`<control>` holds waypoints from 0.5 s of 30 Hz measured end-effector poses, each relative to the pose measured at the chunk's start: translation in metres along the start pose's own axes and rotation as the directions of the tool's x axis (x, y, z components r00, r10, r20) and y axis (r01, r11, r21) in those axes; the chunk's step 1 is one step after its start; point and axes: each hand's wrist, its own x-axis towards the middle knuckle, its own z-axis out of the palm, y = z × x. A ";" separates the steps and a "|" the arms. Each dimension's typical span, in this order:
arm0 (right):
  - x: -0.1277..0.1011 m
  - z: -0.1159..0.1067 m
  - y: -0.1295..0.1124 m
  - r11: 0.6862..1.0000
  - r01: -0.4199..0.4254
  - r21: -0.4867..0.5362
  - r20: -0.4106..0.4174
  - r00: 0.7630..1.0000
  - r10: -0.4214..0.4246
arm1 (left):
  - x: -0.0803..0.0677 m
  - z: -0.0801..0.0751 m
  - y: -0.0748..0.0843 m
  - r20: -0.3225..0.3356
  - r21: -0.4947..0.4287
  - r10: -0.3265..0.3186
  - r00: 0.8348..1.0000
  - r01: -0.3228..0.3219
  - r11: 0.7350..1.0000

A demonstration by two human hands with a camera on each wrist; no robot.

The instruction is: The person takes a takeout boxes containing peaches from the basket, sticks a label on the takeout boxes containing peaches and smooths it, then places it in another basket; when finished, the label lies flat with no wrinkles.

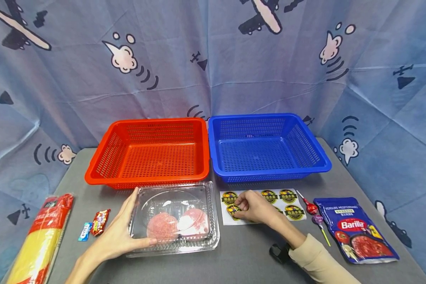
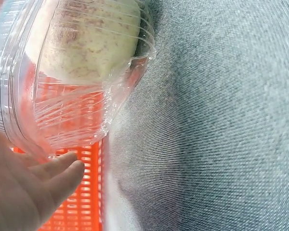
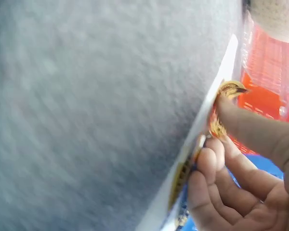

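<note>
A clear plastic clamshell box [image 1: 174, 217] with two round, pink-mottled fruits [image 1: 162, 226] inside sits in front of the red basket. My left hand [image 1: 118, 234] spans the box's left side, thumb along the front and straight fingers at the back corner. In the left wrist view, one pale fruit [image 2: 89, 41] shows through the ribbed plastic. My right hand [image 1: 255, 207] is over a white sheet of round stickers [image 1: 246, 221], pinching one black and gold sticker [image 1: 232, 211] at the sheet's left. The right wrist view shows that sticker [image 3: 216, 127] curling up under the thumb.
Behind stand a red basket [image 1: 156, 179] and a blue basket [image 1: 269, 173]. At left lie a long red and yellow packet [image 1: 42, 236], a red candy wrapper [image 1: 100, 222] and a small blue packet [image 1: 85, 231]. At right are two lollipops [image 1: 311, 208] and a Barilla pouch [image 1: 358, 232].
</note>
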 end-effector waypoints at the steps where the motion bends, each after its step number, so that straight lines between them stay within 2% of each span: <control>1: 0.000 0.001 0.000 1.000 -0.002 -0.002 -0.006 1.000 0.002 | 0.000 0.000 0.000 0.002 -0.003 -0.004 1.000 0.004 1.000; 10: -0.002 0.003 -0.002 0.996 -0.088 -0.023 -0.047 0.995 0.087 | 0.000 0.001 -0.001 -0.003 0.004 0.005 1.000 -0.005 1.000; 15: -0.004 0.003 -0.001 0.997 -0.046 -0.063 -0.070 0.997 0.042 | 0.000 0.000 0.000 0.002 -0.003 -0.004 1.000 0.004 1.000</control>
